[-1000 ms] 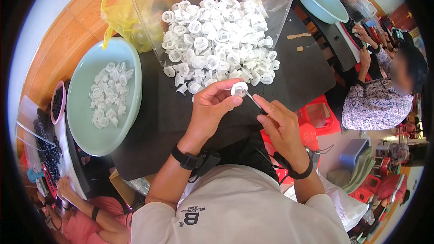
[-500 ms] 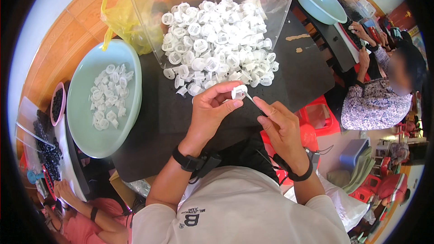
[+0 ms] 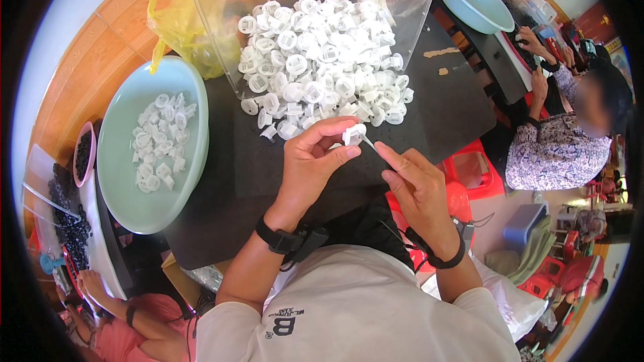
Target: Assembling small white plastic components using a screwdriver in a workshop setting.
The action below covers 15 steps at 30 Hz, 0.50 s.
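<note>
1. Head view, the hands: a small white plastic part (image 3: 353,135) is being pinched between the thumb and fingertips of the left hand (image 3: 310,167), which is closed firmly on it just above the near edge of the black table (image 3: 456,107).

2. Head view, the other hand: a thin white stick (image 3: 369,143) is being held between the closed fingers of the right hand (image 3: 414,188), and its tip is being brought against the side of the part, so both grips are being kept together, each clamped on its own thing.

3. Head view, position: the part is being kept at the fingertips rather than deep in the palm, between the 2 hands, just in front of the nearest pieces of the pile.

4. Head view, what is left: a large heap of white parts (image 3: 322,60) is being shown lying on the table, spilling out from a clear plastic bin (image 3: 221,47), so by judgement most of the work is remaining.

5. Head view, what is done: a far smaller scatter of finished-looking pieces (image 3: 157,141) is being shown lying in the pale green bowl (image 3: 127,208) to the left, well apart from the hands; judging by the 2 amounts, only an early share is being counted as done.

6. Head view, surroundings: a yellow bag (image 3: 178,20) is being seen behind the bowl, a 2nd green bowl (image 3: 473,3) at the far right, and another person (image 3: 557,147) is being seen seated at the right.
</note>
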Motion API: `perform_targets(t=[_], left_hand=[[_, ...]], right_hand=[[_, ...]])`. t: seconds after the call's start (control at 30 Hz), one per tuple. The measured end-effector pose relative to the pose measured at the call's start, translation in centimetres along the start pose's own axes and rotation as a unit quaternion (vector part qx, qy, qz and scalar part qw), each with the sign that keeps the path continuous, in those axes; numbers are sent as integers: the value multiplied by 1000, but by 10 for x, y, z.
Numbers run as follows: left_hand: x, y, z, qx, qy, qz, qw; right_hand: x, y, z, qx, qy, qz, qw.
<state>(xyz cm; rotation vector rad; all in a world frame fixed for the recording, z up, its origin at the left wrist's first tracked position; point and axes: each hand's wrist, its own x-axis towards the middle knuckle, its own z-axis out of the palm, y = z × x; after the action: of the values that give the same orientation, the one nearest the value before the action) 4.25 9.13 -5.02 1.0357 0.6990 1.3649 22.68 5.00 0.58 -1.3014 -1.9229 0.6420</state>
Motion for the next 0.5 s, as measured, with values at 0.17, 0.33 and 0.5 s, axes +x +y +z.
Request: perform_targets(t=[0.17, 0.33, 0.5], left_hand=[[-1, 1, 2, -1, 3, -11, 1000], [0, -2, 0, -5, 0, -6, 1000], [1, 0, 0, -30, 4, -28, 999]], right_hand=[[-1, 2, 2, 2, 2, 0, 1000], [-1, 3, 3, 20, 5, -8, 1000], [3, -1, 0, 43, -19, 16, 999]])
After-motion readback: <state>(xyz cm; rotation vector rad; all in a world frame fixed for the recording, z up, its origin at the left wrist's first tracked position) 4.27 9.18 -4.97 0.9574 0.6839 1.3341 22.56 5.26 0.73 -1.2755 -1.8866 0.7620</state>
